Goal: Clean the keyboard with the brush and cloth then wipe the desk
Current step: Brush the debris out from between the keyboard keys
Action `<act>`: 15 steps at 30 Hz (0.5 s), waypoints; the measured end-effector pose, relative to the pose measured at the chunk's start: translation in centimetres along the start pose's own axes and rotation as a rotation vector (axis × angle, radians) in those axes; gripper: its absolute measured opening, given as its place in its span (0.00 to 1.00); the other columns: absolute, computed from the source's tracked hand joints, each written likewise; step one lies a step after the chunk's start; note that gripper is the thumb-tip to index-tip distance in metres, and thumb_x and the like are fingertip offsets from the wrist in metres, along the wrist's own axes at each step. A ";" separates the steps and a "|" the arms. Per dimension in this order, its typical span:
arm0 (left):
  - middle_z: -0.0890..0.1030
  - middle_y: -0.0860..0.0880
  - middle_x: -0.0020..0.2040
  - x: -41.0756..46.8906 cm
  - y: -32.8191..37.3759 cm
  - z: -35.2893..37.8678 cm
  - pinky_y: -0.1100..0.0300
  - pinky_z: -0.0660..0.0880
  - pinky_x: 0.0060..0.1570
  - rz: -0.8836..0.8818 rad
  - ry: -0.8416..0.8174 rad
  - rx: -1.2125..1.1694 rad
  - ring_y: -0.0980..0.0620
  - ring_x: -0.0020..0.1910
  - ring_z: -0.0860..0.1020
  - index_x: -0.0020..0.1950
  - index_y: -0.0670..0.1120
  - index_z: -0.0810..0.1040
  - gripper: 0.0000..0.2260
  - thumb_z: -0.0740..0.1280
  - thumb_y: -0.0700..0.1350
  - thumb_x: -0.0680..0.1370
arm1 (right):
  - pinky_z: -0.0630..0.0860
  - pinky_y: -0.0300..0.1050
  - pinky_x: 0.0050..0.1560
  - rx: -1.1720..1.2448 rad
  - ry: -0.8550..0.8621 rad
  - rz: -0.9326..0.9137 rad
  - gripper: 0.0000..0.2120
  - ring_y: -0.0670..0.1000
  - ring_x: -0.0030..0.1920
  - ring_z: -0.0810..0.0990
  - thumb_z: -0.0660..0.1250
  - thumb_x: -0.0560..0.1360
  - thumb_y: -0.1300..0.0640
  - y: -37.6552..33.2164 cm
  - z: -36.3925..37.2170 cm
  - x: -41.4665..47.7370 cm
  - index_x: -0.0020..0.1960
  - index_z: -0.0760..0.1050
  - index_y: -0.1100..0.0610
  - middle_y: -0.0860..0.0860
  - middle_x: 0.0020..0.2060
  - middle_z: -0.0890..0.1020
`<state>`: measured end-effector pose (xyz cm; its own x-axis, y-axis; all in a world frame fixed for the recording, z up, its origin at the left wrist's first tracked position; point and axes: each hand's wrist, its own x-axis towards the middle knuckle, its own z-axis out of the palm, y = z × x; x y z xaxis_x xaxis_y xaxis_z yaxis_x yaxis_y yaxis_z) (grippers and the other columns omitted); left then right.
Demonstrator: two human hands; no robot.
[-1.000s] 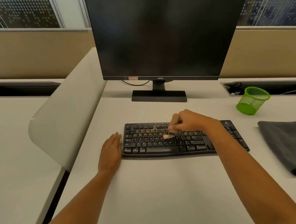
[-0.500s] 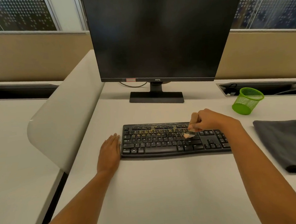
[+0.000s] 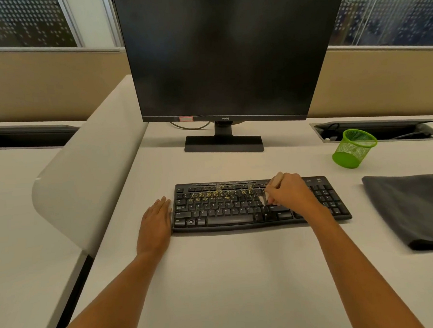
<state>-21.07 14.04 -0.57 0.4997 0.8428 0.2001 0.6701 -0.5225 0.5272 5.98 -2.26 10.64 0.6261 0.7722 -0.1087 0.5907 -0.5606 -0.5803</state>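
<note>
On the keyboard, right hand fingers pinch the brush; left hand flat alongside.

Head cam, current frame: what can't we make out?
Head view:
- Brush: right hand covers most of the handle; bristles blurred.
- Keyboard: keys beneath the right hand and forearm hidden; legends too small.
- Cloth: right side cut off by the frame edge.
- Yellow specks on keys: too small to identify.

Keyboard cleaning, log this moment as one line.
step: brushing keyboard; right hand: grips brush, bristles down; left hand: flat beside keyboard; crumbs: on upper rows; cloth: untouched on desk
</note>
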 end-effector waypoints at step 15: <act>0.67 0.46 0.72 -0.1 0.1 -0.1 0.57 0.54 0.71 0.000 0.012 0.004 0.49 0.72 0.63 0.71 0.44 0.68 0.18 0.54 0.45 0.83 | 0.81 0.49 0.46 -0.028 0.046 0.035 0.15 0.56 0.39 0.83 0.61 0.77 0.57 -2.3 -0.8 0.4 0.43 0.81 0.67 0.60 0.38 0.84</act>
<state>-21.13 13.94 -0.48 0.4929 0.8445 0.2095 0.6726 -0.5226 0.5239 5.32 -0.95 12.60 0.6691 0.7376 -0.0910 0.5817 -0.5959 -0.5537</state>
